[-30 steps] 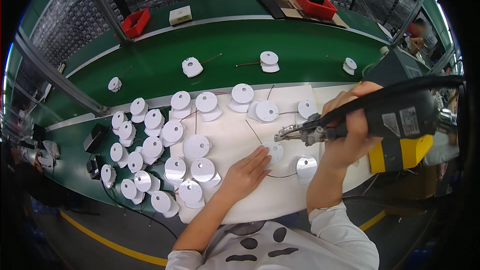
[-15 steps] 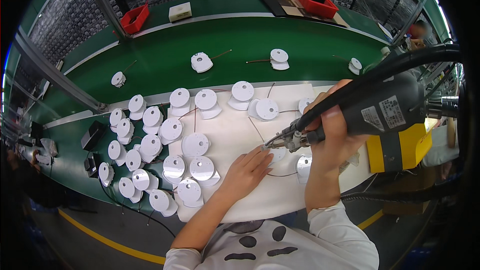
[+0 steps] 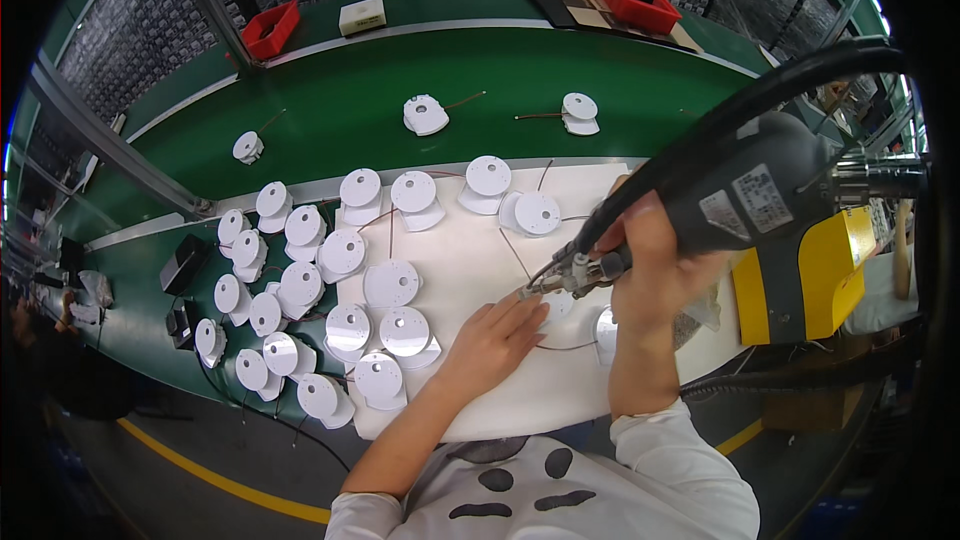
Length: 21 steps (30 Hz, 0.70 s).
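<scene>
My right hand (image 3: 655, 275) is wrapped round a black handheld power tool (image 3: 735, 202), with a thick black hose arching over it. The tool's metal nozzle (image 3: 570, 278) points left and down, its tip beside my left fingertips. My left hand (image 3: 495, 345) has its fingers together on a white round part (image 3: 558, 308), pressing it on the pale work mat (image 3: 490, 420). Fingers and nozzle cover much of that part. Another white part (image 3: 606, 332), with a brown wire, lies partly hidden by my right wrist.
Several white disc parts with wires (image 3: 390, 283) crowd the left of the mat and the green table. More ride on the green belt (image 3: 330, 90) behind. A yellow and black machine (image 3: 805, 280) stands at right. Red bins (image 3: 272, 32) sit on the far shelf.
The parts on the green belt have shifted right. The tool has swung slightly left and up at its back, and its hose covers more of the belt. My left hand has hardly moved.
</scene>
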Tool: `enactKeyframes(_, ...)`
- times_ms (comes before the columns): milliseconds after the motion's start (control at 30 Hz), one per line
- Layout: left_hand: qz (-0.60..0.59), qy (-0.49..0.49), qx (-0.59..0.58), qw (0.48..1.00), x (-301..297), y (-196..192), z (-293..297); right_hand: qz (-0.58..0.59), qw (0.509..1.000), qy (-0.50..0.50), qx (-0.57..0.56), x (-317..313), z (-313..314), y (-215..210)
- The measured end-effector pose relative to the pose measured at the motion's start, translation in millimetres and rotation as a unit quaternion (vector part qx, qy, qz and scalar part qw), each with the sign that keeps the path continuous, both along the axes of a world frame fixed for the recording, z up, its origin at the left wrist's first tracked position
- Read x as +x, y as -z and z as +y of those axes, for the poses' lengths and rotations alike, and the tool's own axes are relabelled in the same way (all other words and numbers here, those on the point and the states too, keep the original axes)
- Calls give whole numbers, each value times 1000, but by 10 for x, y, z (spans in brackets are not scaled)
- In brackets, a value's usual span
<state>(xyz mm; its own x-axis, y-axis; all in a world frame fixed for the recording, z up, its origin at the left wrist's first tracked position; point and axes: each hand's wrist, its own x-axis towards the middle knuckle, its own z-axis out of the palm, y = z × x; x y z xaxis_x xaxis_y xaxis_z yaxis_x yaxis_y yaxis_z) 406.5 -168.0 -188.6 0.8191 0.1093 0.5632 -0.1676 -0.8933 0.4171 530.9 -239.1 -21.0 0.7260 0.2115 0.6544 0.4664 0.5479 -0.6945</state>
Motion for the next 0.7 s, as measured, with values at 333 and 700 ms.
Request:
enactKeyframes(333,8,-14,72,997,-129,-130,70,-27,992,104,62,215,-294,-140)
enactKeyframes(700,92,-278,196,936,1027,-513,2440,17,970,239,45,165,-410,-374)
